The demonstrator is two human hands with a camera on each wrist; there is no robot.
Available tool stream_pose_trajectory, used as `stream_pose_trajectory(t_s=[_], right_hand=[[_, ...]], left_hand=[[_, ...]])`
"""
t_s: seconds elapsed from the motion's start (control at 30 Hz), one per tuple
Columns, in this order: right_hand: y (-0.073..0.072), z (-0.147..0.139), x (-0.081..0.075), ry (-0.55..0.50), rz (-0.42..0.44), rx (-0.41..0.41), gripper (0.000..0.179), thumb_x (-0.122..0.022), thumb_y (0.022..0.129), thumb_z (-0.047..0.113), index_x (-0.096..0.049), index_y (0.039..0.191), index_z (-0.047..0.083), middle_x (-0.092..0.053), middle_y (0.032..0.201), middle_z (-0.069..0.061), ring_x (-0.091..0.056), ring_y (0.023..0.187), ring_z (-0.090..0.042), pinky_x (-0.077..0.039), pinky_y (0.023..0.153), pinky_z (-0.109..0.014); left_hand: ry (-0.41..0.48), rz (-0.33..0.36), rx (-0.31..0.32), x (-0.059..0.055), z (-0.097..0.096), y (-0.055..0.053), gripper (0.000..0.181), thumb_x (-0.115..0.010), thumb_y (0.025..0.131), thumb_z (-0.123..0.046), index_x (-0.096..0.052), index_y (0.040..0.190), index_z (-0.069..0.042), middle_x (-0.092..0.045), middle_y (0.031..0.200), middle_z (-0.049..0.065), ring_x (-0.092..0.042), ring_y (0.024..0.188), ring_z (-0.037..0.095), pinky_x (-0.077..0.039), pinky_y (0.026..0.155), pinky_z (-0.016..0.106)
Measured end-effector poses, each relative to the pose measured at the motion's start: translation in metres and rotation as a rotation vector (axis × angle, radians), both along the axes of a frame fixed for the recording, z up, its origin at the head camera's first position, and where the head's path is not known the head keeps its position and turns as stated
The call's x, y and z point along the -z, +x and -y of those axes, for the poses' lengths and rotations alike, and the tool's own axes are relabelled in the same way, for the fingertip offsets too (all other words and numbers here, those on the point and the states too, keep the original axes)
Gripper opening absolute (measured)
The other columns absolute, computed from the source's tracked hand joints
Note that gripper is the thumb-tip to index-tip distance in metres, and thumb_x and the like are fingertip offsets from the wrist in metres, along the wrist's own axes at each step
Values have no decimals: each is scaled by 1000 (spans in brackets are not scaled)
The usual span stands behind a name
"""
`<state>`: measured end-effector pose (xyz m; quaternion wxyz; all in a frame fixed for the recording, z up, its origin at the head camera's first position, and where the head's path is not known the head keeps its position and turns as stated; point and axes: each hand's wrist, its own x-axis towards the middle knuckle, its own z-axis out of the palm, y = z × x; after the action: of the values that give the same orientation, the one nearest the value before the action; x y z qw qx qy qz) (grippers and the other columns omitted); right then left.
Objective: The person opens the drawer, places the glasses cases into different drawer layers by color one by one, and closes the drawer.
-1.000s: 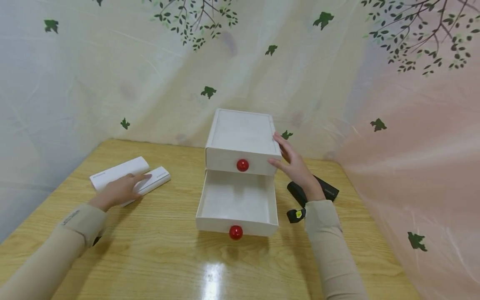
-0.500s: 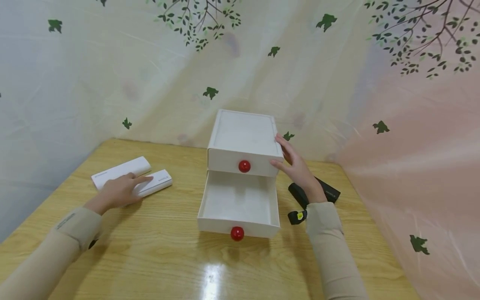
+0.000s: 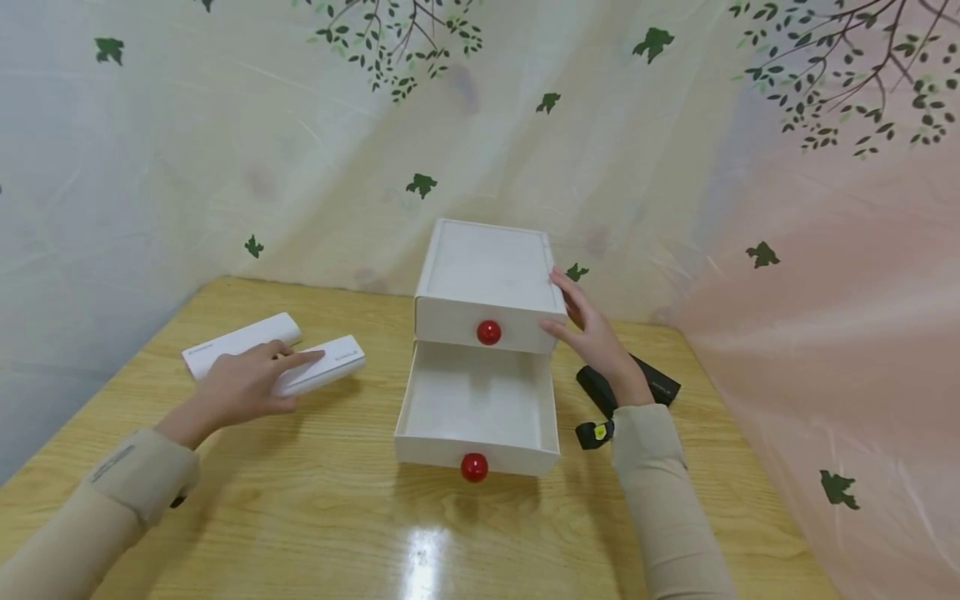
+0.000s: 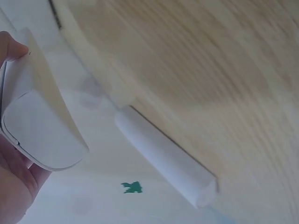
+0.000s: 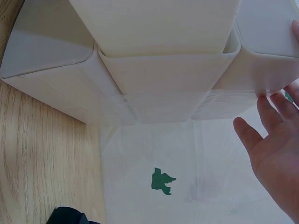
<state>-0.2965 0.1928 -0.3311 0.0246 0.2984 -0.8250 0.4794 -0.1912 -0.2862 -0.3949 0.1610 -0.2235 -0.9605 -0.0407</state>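
Observation:
In the head view my left hand [image 3: 243,385] grips a white glasses case [image 3: 330,367], index finger along its lid. The case is over the table, its shadow beneath. The left wrist view shows its rounded end, with the thumb on one side and fingers on the other. Close behind lies a second white glasses case [image 3: 243,340]. My right hand [image 3: 596,340] has its fingers extended against the right side of a white drawer unit [image 3: 483,262]. A drawer [image 3: 476,408] with a red knob is pulled out and holds nothing; the top one is closed.
Beyond my right wrist, a black case [image 3: 656,382] lies on the wooden table [image 3: 322,517], partly hidden by the arm. A pale curtain [image 3: 322,167] with printed leaves hangs behind the table and along its sides. The pulled-out drawer juts toward the front.
The left hand has raised the nearer white glasses case from the table and moved it slightly right. The right hand has kept its place at the drawer unit.

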Motion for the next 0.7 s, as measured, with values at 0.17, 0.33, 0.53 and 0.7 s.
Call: stream_pose_trajectory(t_s=[0.17, 0.33, 0.53, 0.7], right_hand=[[1, -1, 0, 4, -2, 4, 70, -60, 95, 12, -24, 155, 23, -10, 164, 6, -15, 151, -25, -17, 121, -53], [1, -1, -1, -4, -5, -4, 71, -60, 95, 10, -24, 155, 21, -10, 164, 5, -15, 151, -25, -17, 121, -54], [3, 0, -3, -12, -14, -13, 71, -60, 95, 9, -24, 155, 19, -11, 164, 4, -17, 151, -25, -18, 121, -53], [3, 0, -3, -18, -8, -20, 70, -59, 95, 8, -23, 155, 18, -10, 165, 3, -15, 151, -25, -17, 122, -52]], left_hand=[[-4, -75, 37, -10, -12, 6, 64, -76, 69, -27, -61, 131, -25, -64, 109, 10, -59, 80, 19, -36, 44, 27], [9, -97, 74, -27, -29, 14, 65, -77, 67, -27, -62, 130, -27, -64, 103, 4, -56, 77, 14, -36, 46, 25], [4, -121, 140, -45, -51, 22, 64, -77, 67, -28, -62, 129, -27, -65, 102, 3, -56, 77, 14, -40, 47, 27], [-22, -136, 136, -54, -61, 24, 62, -74, 67, -26, -63, 128, -28, -64, 103, 4, -59, 80, 16, -37, 44, 27]])
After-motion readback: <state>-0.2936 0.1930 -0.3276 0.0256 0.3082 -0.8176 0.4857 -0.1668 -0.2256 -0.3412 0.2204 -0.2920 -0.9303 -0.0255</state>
